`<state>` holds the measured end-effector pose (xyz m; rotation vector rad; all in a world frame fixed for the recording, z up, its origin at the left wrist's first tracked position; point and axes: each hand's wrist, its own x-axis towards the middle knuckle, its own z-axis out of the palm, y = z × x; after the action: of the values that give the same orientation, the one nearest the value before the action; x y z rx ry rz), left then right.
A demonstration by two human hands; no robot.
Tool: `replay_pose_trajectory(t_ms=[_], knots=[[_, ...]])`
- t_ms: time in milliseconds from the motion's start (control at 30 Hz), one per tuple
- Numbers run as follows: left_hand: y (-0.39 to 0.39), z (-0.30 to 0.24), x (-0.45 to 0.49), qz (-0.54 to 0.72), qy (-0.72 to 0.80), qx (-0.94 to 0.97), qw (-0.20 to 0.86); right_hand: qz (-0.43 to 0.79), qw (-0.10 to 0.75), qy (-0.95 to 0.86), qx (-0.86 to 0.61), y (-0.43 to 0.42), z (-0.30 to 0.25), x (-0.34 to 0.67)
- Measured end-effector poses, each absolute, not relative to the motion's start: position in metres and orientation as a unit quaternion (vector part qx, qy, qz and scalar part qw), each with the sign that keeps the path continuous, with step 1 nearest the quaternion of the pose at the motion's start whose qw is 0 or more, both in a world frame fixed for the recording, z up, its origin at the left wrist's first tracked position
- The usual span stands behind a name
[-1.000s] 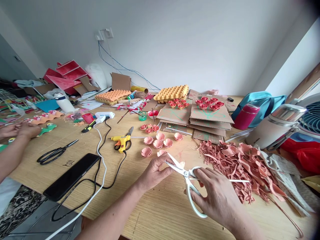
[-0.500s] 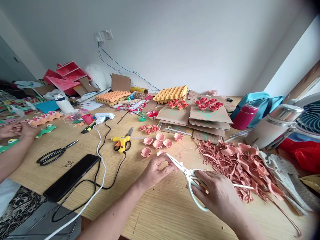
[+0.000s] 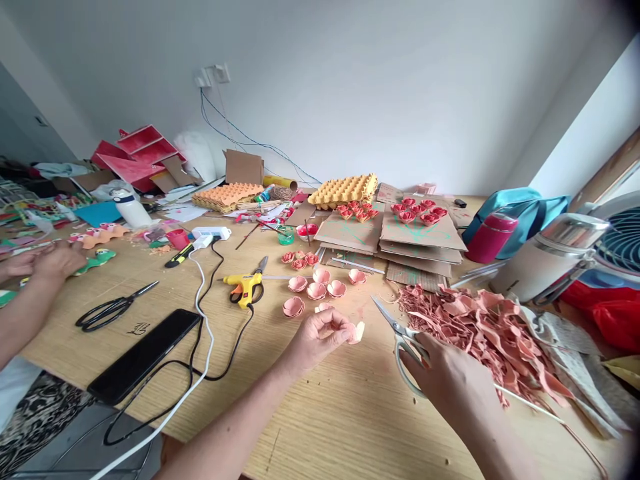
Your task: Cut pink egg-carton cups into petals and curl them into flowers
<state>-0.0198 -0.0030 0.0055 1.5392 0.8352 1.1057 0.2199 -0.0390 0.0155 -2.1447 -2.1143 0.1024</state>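
My left hand (image 3: 323,337) pinches a small pink egg-carton piece (image 3: 357,333) between thumb and fingertips, just above the table. To its right, my right hand (image 3: 447,377) grips a pair of white-handled scissors (image 3: 395,325), whose blades point away to the upper left, apart from the piece. Several pink petal cups (image 3: 316,291) stand on the table beyond my left hand, with a few redder flowers (image 3: 299,260) behind them. A heap of pink carton scraps (image 3: 480,327) lies beside and behind my right hand.
A yellow glue gun (image 3: 244,288), black scissors (image 3: 115,308) and a black phone (image 3: 144,355) lie to the left among cables. Stacked cardboard sheets (image 3: 425,237) bear red flowers. A steel-topped flask (image 3: 550,257) stands right. Another person's hand (image 3: 60,259) is at far left.
The scissors have drawn away from the piece in my left hand, with my right hand shifting to the right. My left hand stays nearly in place.
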Motion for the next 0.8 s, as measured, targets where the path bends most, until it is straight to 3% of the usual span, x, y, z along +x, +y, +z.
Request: replay_pose_trajectory(t_ms=[433,800], knots=[[-0.011,0.007,-0.011,0.456,0.358,0.774,0.255,0.023,0.033,-0.701,-0.712,-0.034,0.006,0.216],[-0.014,-0.001,-0.013,0.387,0.374,0.808,0.239,0.012,0.037,-0.692,-0.721,-0.034,-0.002,0.22]])
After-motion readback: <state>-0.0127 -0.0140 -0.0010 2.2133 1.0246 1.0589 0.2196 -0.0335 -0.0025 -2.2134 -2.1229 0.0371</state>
